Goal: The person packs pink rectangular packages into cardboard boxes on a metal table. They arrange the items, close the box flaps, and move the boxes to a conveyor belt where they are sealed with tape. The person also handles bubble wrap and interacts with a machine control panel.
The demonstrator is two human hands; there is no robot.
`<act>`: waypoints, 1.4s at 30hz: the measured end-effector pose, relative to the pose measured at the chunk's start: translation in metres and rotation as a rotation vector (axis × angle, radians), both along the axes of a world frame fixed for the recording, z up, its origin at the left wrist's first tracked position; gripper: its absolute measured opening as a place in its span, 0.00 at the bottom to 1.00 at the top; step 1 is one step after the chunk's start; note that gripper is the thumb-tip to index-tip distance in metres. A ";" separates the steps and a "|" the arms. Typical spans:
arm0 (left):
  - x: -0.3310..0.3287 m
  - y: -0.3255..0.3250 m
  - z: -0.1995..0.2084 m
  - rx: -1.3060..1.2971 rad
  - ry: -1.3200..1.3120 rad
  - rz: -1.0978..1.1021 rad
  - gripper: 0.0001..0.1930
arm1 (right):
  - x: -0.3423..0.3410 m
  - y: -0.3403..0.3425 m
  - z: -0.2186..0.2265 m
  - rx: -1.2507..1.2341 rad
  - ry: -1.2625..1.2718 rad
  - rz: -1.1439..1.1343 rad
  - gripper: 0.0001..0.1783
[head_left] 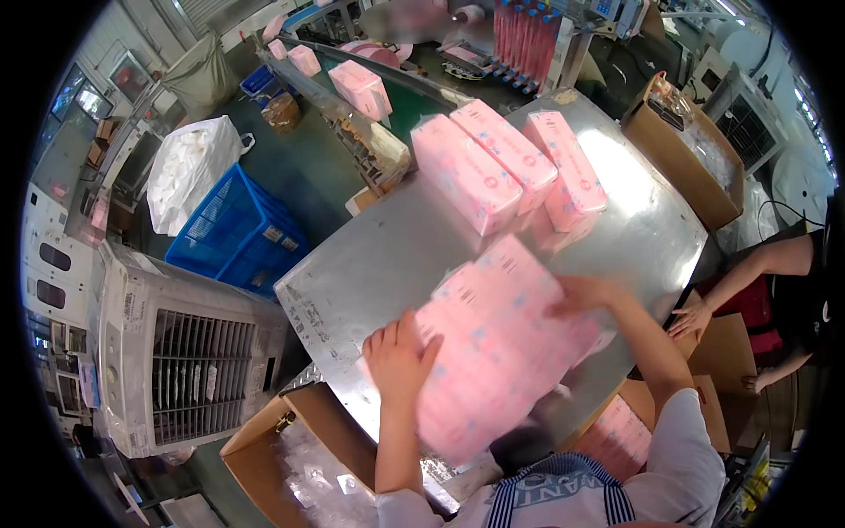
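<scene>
Between my two hands is a block of pink tissue packs [493, 352], pressed side by side and tilted near the table's front edge. My left hand [400, 356] grips the block's left side, thumb over the top. On the far right side my right hand [585, 297], smeared by motion, presses against the packs; its fingertips are partly lost in the blur. Beyond them, on the metal table [352, 255], stand two pink tissue packs [466, 172] side by side and a third pink pack [566, 172] just right of them.
A conveyor carries more pink packs [361, 88] at the back left. Left are a blue crate [233, 229] and an air cooler [198, 361]. Cartons stand near left [299, 440], far right [687, 150] and near right, the last holding pink packs [620, 436]. A co-worker's hands [691, 317] touch a carton at right.
</scene>
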State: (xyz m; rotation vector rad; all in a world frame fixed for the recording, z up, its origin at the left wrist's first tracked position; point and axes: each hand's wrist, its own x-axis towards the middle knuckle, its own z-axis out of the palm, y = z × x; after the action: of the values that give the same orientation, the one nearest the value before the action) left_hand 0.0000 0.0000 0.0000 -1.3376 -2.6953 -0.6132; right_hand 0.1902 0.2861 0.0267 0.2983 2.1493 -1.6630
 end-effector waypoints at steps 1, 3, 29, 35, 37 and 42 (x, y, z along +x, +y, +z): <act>0.005 -0.014 -0.005 -0.041 -0.041 0.002 0.31 | 0.005 -0.017 0.004 -0.025 -0.080 -0.013 0.37; -0.025 -0.076 0.031 0.019 -0.003 -0.024 0.26 | -0.025 -0.051 -0.019 -0.079 0.019 0.036 0.33; 0.049 -0.198 -0.032 0.603 -1.533 0.624 0.36 | 0.019 -0.017 0.034 0.407 -0.032 -0.088 0.42; 0.008 -0.182 -0.061 0.634 -1.701 0.552 0.35 | 0.016 0.010 -0.062 -0.323 -0.147 -0.587 0.35; -0.003 -0.173 -0.057 0.543 -1.713 0.527 0.34 | 0.032 0.001 -0.063 -0.373 -0.128 -0.640 0.35; -0.002 -0.173 -0.064 0.597 -1.812 0.368 0.29 | 0.079 -0.026 -0.040 -0.491 -0.081 -0.755 0.32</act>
State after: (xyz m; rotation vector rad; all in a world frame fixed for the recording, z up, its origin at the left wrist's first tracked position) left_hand -0.0024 -0.1729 -0.0644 0.2684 -2.6542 -3.2711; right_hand 0.2695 0.2601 -0.0129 1.0921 1.5640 -2.4449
